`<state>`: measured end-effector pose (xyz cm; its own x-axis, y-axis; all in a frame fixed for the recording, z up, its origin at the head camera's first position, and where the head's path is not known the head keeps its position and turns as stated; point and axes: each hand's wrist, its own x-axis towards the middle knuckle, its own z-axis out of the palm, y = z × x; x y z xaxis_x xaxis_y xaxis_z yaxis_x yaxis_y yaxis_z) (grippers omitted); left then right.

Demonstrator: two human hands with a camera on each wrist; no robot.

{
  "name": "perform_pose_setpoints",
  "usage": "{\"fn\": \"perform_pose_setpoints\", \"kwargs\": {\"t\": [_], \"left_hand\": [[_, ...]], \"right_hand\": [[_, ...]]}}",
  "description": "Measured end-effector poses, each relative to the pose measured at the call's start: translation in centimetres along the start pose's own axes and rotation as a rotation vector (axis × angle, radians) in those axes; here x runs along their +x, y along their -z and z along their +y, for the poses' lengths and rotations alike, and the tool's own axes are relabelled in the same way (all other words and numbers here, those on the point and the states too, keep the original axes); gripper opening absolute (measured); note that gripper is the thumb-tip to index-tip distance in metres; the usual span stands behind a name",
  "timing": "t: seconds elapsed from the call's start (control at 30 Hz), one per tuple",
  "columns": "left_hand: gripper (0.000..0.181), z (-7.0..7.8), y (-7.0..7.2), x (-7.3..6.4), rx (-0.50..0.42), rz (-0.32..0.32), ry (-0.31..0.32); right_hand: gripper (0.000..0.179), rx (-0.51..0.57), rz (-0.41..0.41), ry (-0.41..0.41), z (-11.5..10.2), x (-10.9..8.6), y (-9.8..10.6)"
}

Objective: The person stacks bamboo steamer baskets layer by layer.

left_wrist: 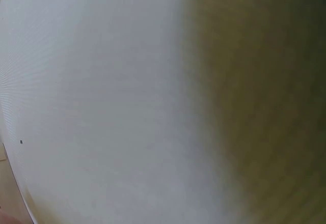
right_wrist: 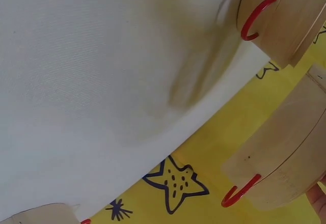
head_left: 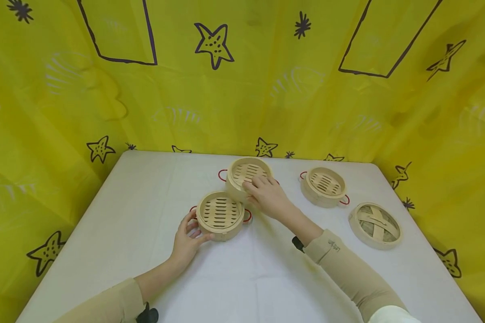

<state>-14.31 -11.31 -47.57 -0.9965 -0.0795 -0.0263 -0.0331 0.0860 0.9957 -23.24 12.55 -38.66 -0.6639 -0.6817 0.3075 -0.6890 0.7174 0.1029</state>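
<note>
A round bamboo steamer basket point(head_left: 220, 217) with slatted base and red handles sits on the table. My left hand point(head_left: 187, 240) grips its left side, thumb at the front. Directly behind it is a second such basket point(head_left: 248, 169), overlapping its back edge in the head view. My right hand point(head_left: 268, 195) pinches that rear basket's near right rim. In the right wrist view this held basket point(right_wrist: 285, 152) appears raised against the curtain, with a fingertip at its edge. Tablecloth and a blurred brownish shape fill most of the left wrist view.
To the right stands a third steamer basket point(head_left: 324, 186) with red handles. A woven bamboo lid point(head_left: 375, 225) lies nearer the right edge. A white cloth covers the table point(head_left: 145, 206). Yellow patterned curtain point(head_left: 242, 98) encloses the back and sides.
</note>
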Motion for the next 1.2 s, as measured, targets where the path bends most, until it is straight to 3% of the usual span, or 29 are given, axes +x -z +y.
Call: {"fn": "perform_pose_setpoints", "kwargs": {"t": [0.2,0.43,1.2], "left_hand": [[0.085,0.1,0.1,0.0,0.004,-0.009,-0.005],[0.084,0.3,0.0,0.0,-0.003,-0.010,-0.002],[0.083,0.2,-0.1,-0.1,0.013,0.003,-0.022]], "right_hand": [[0.034,0.006,0.047,0.056,-1.1,0.2,0.2],[0.035,0.004,0.023,0.100,-2.3,0.4,0.4],[0.033,-0.014,0.009,0.140,-5.7,0.5,0.5]]}}
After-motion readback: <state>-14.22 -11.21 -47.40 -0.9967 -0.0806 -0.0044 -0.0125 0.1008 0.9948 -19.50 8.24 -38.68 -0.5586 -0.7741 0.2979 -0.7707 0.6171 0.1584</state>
